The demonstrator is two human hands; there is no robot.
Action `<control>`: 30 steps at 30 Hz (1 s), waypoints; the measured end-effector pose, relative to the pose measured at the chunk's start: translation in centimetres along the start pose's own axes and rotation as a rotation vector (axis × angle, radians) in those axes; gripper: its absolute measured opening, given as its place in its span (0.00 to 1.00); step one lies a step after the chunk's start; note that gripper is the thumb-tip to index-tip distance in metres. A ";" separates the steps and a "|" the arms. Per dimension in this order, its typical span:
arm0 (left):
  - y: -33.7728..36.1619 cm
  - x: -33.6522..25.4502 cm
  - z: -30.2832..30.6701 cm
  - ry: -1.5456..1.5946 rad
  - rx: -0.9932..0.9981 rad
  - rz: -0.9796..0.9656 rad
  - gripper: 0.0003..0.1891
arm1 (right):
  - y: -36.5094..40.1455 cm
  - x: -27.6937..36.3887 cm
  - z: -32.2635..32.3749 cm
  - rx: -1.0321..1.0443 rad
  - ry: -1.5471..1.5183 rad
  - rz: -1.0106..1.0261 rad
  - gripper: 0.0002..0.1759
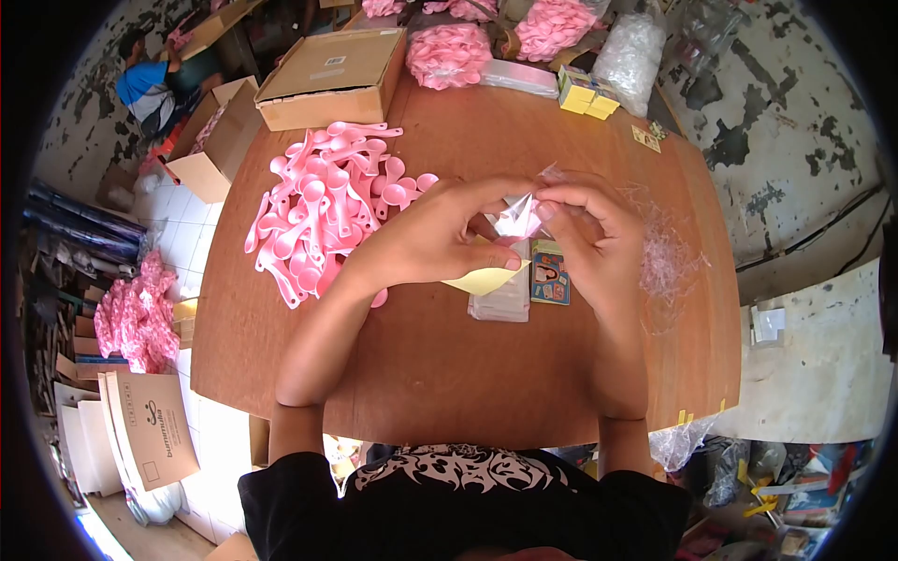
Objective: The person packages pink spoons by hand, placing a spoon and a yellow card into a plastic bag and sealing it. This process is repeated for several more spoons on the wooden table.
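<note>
My left hand is closed around a small clear plastic bag, with something pale pink showing through it. A yellow paper sticks out under the left thumb. At the bag's upper right, my right hand pinches the plastic between thumb and fingers. Beneath the hands lies a stack of clear plastic sleeves. Beside it is a small stack of blue printed cards. A large heap of pink plastic measuring spoons spreads on the table to the left of my left hand.
On the wooden table, thin plastic strips lie at the right. A cardboard box, bagged pink items and yellow boxes line the far edge. Another person sits at the far left, near an open carton.
</note>
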State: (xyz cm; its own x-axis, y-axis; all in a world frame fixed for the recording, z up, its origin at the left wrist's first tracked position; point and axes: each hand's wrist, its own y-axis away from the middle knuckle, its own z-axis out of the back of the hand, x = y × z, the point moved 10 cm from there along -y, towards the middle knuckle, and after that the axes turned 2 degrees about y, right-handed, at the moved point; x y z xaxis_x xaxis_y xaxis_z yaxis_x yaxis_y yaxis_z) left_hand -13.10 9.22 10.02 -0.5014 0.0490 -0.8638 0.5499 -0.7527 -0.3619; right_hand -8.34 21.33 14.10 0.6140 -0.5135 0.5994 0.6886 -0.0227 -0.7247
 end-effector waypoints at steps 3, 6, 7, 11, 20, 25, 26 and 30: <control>0.3 0.2 -0.4 0.008 0.071 0.091 0.40 | 0.2 1.8 1.7 -0.060 0.066 0.007 0.06; 0.3 -1.3 1.8 -0.082 -0.150 -0.078 0.42 | -0.3 2.5 2.1 -0.060 0.205 0.057 0.06; 0.4 -1.0 2.2 -0.097 -0.160 -0.058 0.40 | -0.5 2.3 1.4 0.021 0.253 0.053 0.06; 0.3 -0.3 2.0 -0.120 -0.134 0.003 0.35 | -0.5 0.2 -0.4 0.209 0.217 -0.039 0.07; 0.6 -0.5 2.3 -0.103 -0.119 -0.060 0.28 | 3.2 -0.5 -2.4 0.484 0.169 -0.088 0.05; 0.9 -0.8 2.8 -0.131 -0.130 -0.069 0.26 | 15.2 -1.2 -5.4 1.179 0.207 -0.018 0.16; 0.9 -1.1 2.8 -0.136 -0.132 -0.112 0.26 | 16.0 -0.6 -5.4 1.185 0.203 -0.021 0.16; 0.7 -1.1 2.7 -0.114 -0.113 -0.093 0.25 | 17.3 -0.7 -4.8 1.042 0.489 0.126 0.18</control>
State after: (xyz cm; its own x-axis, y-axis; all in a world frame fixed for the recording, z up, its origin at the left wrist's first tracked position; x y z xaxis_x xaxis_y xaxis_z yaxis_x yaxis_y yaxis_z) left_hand -13.94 6.92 11.68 -0.6226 0.0350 -0.7818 0.5663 -0.6693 -0.4810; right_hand 1.25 17.23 -0.48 0.6430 -0.7439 0.1823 0.7568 0.6536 -0.0020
